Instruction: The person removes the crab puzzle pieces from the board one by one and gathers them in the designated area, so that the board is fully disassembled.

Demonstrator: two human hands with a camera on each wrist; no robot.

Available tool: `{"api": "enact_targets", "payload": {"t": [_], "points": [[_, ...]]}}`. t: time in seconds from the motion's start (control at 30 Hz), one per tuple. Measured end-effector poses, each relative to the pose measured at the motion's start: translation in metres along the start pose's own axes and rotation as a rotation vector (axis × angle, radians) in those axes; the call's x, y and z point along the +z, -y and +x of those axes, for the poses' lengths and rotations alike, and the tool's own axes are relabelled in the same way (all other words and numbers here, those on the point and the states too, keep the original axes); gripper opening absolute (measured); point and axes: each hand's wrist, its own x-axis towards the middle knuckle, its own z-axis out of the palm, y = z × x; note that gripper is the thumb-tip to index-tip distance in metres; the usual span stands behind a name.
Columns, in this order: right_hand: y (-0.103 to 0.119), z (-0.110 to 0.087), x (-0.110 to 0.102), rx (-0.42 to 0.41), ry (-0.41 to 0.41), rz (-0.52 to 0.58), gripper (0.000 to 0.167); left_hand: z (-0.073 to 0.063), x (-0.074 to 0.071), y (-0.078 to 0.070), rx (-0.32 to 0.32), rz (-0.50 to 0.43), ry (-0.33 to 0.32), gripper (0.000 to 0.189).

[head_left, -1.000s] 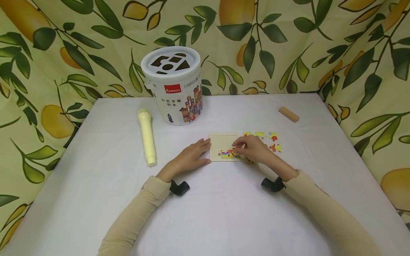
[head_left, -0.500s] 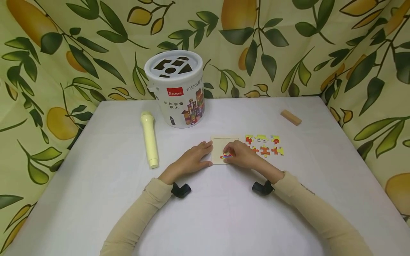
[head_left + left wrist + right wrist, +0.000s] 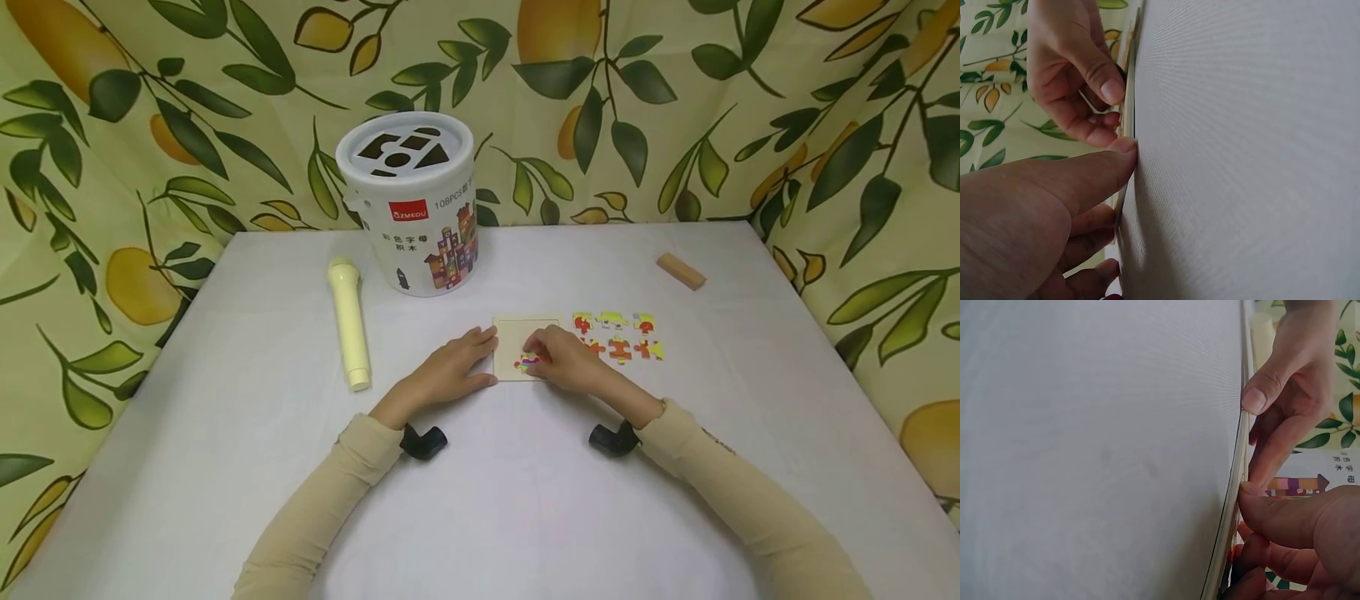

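In the head view a square wooden puzzle board lies flat on the white table. My left hand rests against its left side, fingers fairly straight, thumb at the near corner. My right hand is over the board's right part, its fingers and thumb curled around a rainbow-coloured puzzle piece near the lower middle. The hand hides part of that piece. Both wrist views look along the board's edge, with the left thumb and the right thumb touching it.
Several loose puzzle pieces lie right of the board. A cream microphone-shaped toy is at the left. Behind stands a white block bucket with a shape-hole lid. A small wooden block lies at the back right.
My right hand has moved left over the board, uncovering more of the loose pieces. During the last half second it has hardly moved. The left hand stays against the board.
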Motion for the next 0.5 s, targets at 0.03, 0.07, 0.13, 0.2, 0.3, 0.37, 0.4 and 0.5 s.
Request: {"api": "enact_targets", "payload": {"t": [0.03,0.07,0.13,0.2,0.3,0.37,0.4,0.5], "points": [[0.0002,0.0002,-0.0002,0.007,-0.001,-0.001,0.027,0.0003,-0.0003,0.0,0.0,0.0,-0.001,0.062],[0.0006,0.0001,-0.0003,0.015,-0.002,-0.003,0.027,0.0004,-0.0004,-0.0001,-0.001,0.0,-0.001,0.061],[0.0009,-0.0003,-0.0003,0.023,-0.005,-0.004,0.026,0.0009,-0.0005,0.0001,-0.004,0.0,0.002,0.062],[0.0015,-0.0013,-0.0007,0.008,-0.01,-0.006,0.025,0.0012,-0.0004,0.0,-0.008,-0.001,0.004,0.062],[0.0024,-0.0027,-0.0007,-0.021,-0.023,0.002,0.022,0.0021,0.0005,0.0003,-0.016,-0.001,0.008,0.063],[0.002,-0.0033,-0.0006,-0.047,-0.034,0.004,0.02,0.0027,0.001,0.0004,-0.02,-0.001,0.009,0.063],[0.0019,-0.0034,-0.0004,-0.051,-0.04,0.006,0.02,0.0029,0.0014,0.0006,-0.021,0.001,0.008,0.062],[0.0006,-0.0032,0.0001,-0.061,-0.049,0.009,0.02,0.0031,0.0021,0.0011,-0.021,0.002,0.006,0.062]]}}
